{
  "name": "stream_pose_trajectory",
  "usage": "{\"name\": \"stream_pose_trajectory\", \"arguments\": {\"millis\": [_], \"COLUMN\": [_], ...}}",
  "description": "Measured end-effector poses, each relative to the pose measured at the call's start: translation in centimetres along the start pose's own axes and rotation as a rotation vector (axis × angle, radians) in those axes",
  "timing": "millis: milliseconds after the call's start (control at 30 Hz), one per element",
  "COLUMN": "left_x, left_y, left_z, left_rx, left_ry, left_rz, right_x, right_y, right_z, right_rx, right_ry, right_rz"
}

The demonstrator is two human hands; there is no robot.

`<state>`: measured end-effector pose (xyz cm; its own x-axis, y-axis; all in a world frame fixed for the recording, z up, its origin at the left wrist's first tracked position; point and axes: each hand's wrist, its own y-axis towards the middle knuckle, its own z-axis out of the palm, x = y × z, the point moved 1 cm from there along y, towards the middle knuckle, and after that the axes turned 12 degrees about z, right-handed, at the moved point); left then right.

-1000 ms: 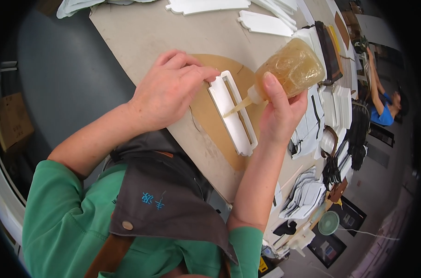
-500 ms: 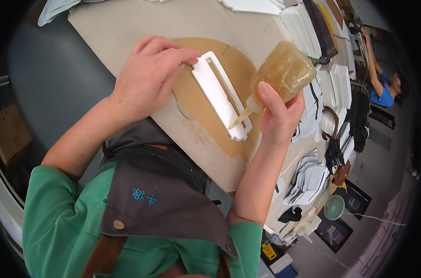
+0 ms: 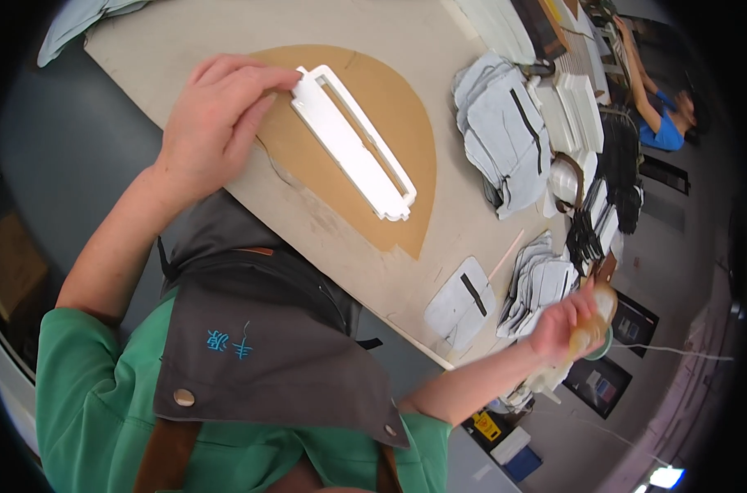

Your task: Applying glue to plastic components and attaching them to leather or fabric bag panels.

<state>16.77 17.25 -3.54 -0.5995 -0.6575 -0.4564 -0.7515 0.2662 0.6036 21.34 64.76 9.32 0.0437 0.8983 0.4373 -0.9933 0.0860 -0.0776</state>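
Observation:
A long white slotted piece (image 3: 340,135) lies across a brown teardrop-shaped sheet (image 3: 402,107) on the table (image 3: 225,33). My left hand (image 3: 213,123) pinches the far left end of the white piece between thumb and fingertips. Well out to the right, my right hand (image 3: 558,329) is wrapped round a clear squeeze bottle (image 3: 599,316) of amber glue, which is slightly blurred. The bottle is beyond the stacked fabric pieces, away from the white piece.
Grey fabric pieces with black strips (image 3: 505,123) lie in a stack to the right. A single such piece (image 3: 462,304) rests near the table's front edge, beside another fabric stack (image 3: 537,283). A person in blue (image 3: 665,123) is at the far right.
My right hand has carried the glue bottle off the white piece, far to the right and nearer to me. My left hand keeps its pinch. The whole view has shifted slightly.

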Motion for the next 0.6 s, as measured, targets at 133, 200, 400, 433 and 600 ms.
{"name": "stream_pose_trajectory", "arguments": {"millis": [133,200,400,433,600], "left_x": [1.0,1.4,2.6,1.7,-4.3], "left_y": [-1.3,-1.8,-2.0,-1.5,3.0], "left_z": [-0.3,-0.4,-1.2,-1.6,-3.0], "left_rx": [0.062,-0.028,-0.004,0.022,0.267], "left_ry": [-0.057,-0.044,-0.23,-0.159,0.006], "left_rz": [-0.083,-0.005,-0.406,-0.286,0.156], "right_x": [10.0,12.1,6.1,6.6,7.2], "right_y": [-10.2,-14.1,-16.2,-16.4,-15.6], "right_z": [-4.1,-8.8,-12.8,-13.9,-12.1], "right_rx": [-0.373,-0.851,-1.02,-0.951,-0.9], "right_ry": [-0.786,-1.267,-1.977,-2.049,-1.958], "right_rz": [-0.017,-0.247,0.197,0.139,-0.36]}}
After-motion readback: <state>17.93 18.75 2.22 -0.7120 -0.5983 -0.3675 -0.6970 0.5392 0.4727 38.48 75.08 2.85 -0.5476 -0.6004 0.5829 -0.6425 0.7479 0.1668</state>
